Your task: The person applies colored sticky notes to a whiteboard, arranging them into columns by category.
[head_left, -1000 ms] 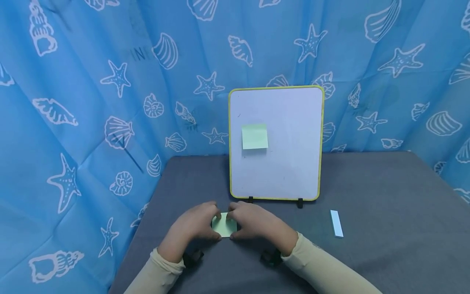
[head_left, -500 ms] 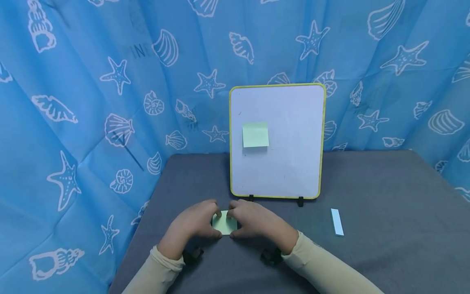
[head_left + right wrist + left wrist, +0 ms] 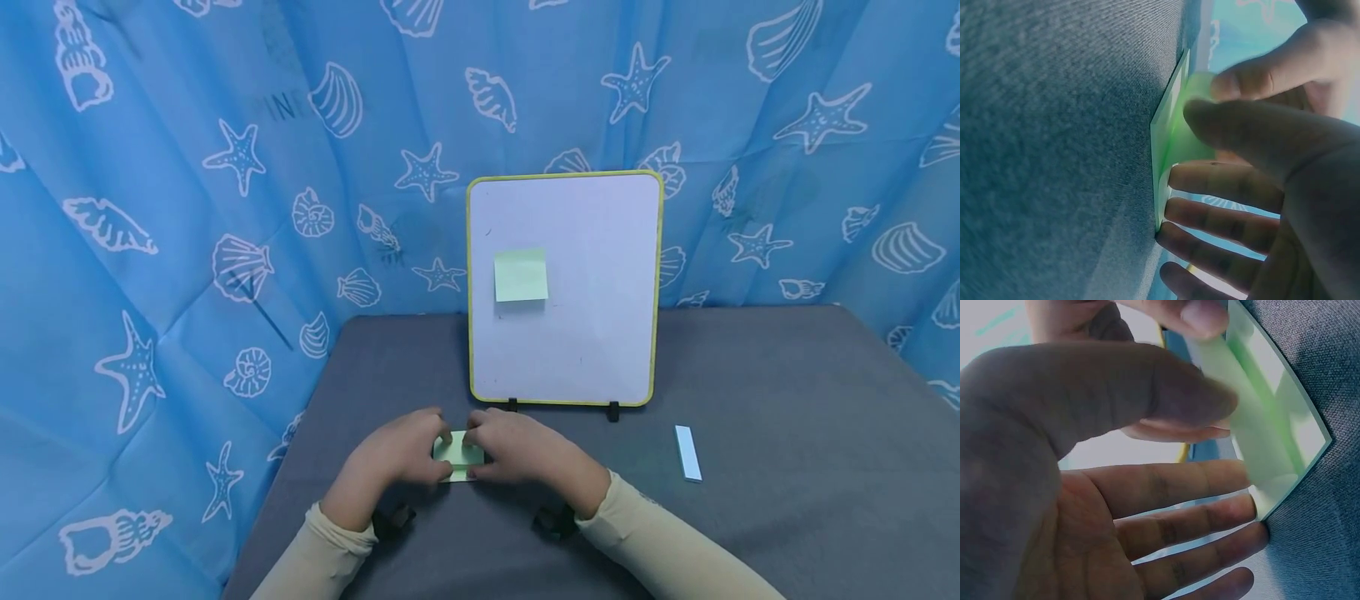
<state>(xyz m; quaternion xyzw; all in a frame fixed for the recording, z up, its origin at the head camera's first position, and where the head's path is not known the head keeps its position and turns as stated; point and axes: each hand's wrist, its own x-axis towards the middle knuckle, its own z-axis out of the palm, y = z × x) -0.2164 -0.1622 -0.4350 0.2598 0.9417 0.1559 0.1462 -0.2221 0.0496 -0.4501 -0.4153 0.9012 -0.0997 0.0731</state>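
green sticky pad (image 3: 459, 454) lies on the grey table (image 3: 787, 450), fingers of left hand (image 3: 401, 450) and right hand (image 3: 525, 450) gripping it — its raised sheet (image 3: 1246, 419) looks light, limp, best pinched at near corners.

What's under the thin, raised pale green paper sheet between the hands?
A flat, pale green paper pad shows under the near edge of the sheet; the rest is covered.

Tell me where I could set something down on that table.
The gray table is bare right of the light blue strip, and less widely between the left hand and the curtain. It's crowded where the left hand and right hand hold the green pad, in front of the whiteboard.
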